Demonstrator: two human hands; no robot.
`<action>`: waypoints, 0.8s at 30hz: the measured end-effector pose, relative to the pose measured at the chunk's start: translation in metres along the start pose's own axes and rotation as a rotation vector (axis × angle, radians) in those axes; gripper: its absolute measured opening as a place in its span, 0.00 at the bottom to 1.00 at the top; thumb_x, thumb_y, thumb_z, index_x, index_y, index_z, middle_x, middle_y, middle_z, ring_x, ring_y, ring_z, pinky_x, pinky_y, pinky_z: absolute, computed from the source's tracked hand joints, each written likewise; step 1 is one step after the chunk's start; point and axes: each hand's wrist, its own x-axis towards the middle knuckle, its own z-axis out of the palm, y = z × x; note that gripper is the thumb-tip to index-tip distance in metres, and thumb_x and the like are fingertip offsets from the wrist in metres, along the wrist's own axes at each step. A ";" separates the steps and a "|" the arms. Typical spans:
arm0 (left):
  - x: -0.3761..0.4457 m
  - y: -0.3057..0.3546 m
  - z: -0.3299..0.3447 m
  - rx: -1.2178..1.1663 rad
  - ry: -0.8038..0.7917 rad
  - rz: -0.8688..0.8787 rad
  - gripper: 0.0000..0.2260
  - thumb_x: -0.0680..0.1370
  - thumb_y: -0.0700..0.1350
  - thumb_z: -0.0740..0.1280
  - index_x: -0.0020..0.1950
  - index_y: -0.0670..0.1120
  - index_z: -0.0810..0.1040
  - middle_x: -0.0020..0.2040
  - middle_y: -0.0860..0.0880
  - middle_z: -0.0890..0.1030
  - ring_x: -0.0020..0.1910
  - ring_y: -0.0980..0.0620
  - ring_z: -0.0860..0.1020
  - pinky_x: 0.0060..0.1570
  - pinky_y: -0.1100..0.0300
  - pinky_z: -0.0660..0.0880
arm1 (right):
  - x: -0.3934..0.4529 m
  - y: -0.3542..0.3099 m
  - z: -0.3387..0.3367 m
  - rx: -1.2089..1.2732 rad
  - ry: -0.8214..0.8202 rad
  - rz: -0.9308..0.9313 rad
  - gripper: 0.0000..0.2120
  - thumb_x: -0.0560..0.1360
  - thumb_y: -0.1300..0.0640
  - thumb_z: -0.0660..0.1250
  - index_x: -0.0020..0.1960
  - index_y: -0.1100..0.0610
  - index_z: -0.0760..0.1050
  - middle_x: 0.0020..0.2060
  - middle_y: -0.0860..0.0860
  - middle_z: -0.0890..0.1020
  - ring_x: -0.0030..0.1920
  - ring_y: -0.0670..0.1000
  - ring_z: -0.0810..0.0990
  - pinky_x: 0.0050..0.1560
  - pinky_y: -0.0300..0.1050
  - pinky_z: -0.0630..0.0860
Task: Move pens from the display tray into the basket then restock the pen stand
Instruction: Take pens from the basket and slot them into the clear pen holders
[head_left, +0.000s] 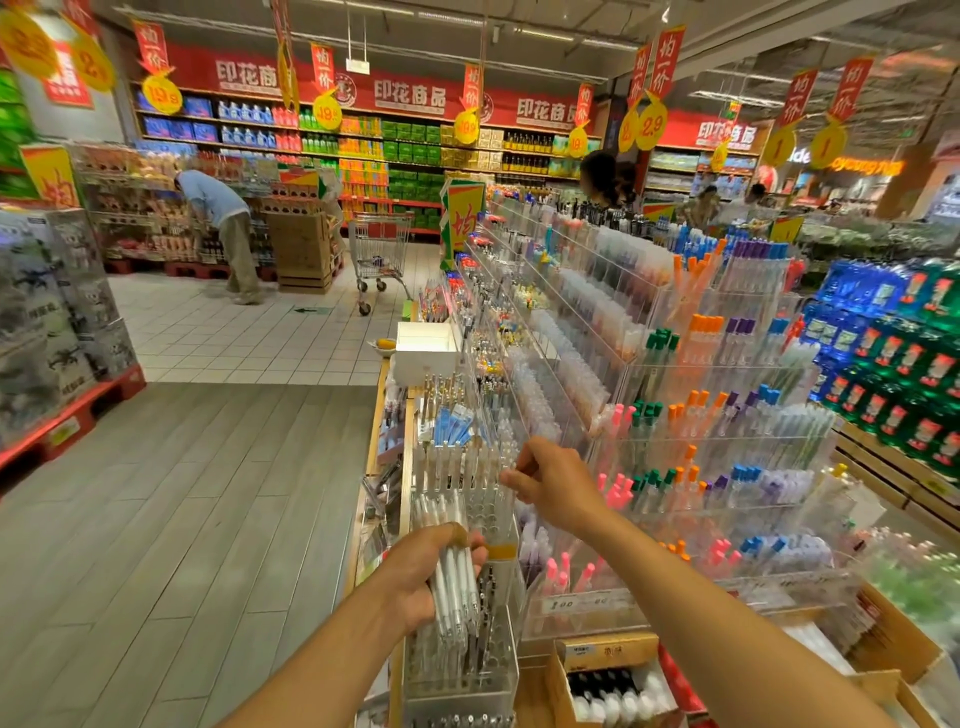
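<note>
My left hand (426, 577) grips a bundle of several white pens (457, 582) above the clear acrylic pen stand (462, 670) at the near end of the display. My right hand (550, 480) is higher and to the right, its fingers pinched at the tops of white pens (485, 467) standing in the clear rack; whether it holds one is hard to tell. Tiered clear trays of coloured pens (691, 415) rise to the right of both hands. No basket is in view.
An open cardboard box of black and white pens (613, 680) sits below my right forearm. A white box (426, 348) stands further along the display. The aisle floor lies to the left, with a shopping cart (379, 260) and a bending person (223, 228) far off.
</note>
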 end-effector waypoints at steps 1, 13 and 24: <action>0.000 0.000 0.001 0.004 -0.001 0.002 0.09 0.75 0.31 0.67 0.54 0.30 0.79 0.39 0.37 0.82 0.34 0.47 0.83 0.33 0.58 0.82 | -0.002 0.001 0.002 -0.040 -0.006 -0.030 0.13 0.75 0.49 0.70 0.39 0.48 0.67 0.34 0.48 0.79 0.34 0.46 0.77 0.34 0.39 0.74; -0.007 0.008 0.010 0.093 -0.050 0.030 0.07 0.75 0.33 0.67 0.52 0.34 0.78 0.37 0.38 0.83 0.30 0.48 0.81 0.28 0.59 0.78 | -0.007 -0.001 -0.015 0.059 -0.409 0.190 0.11 0.73 0.53 0.74 0.42 0.59 0.76 0.32 0.51 0.83 0.27 0.43 0.81 0.27 0.34 0.74; -0.016 0.009 0.011 0.131 -0.126 0.079 0.08 0.74 0.32 0.68 0.51 0.33 0.80 0.39 0.37 0.83 0.32 0.45 0.83 0.29 0.56 0.79 | -0.013 -0.034 -0.002 0.500 -0.380 0.181 0.09 0.78 0.54 0.68 0.47 0.60 0.79 0.31 0.49 0.82 0.30 0.45 0.77 0.31 0.37 0.73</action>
